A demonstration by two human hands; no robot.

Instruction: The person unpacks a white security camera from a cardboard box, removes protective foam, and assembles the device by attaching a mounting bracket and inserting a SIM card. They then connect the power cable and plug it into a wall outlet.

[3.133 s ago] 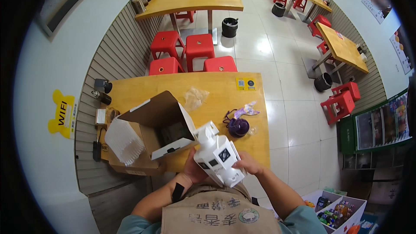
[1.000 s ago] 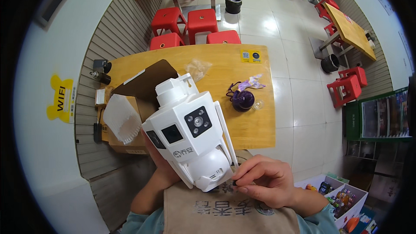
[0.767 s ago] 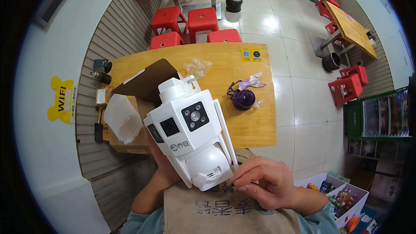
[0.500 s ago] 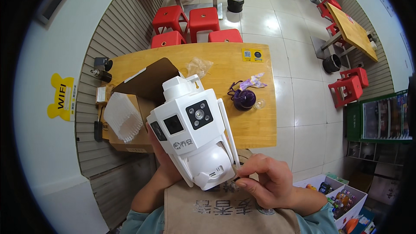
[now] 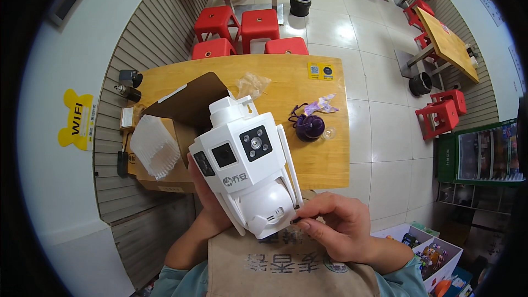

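A white security camera (image 5: 237, 170) with dark lens windows, a rounded lower head and stick antennas is tilted in front of my chest. My left hand (image 5: 204, 190) grips it from the left and behind, with most of its fingers hidden by the body. At the lower right of the camera my right hand (image 5: 335, 225) is closed in a pinch, thumb and forefinger beside the tip of the right antenna (image 5: 291, 165). Something small and dark shows at these fingertips, too small to name. Behind the camera stands an open cardboard box (image 5: 192, 104).
Clear ribbed plastic packing (image 5: 157, 146) lies against the box on the wooden table (image 5: 324, 165). A purple pouch (image 5: 309, 126), a crumpled clear bag (image 5: 253, 84) and a yellow card (image 5: 321, 71) are also there. Red stools (image 5: 259, 25) stand beyond; a divided white bin (image 5: 440, 253) is at right.
My right hand has shifted slightly left, its fingertips closer to the camera's lower end. The camera has moved very slightly right in the picture, still in my left hand.
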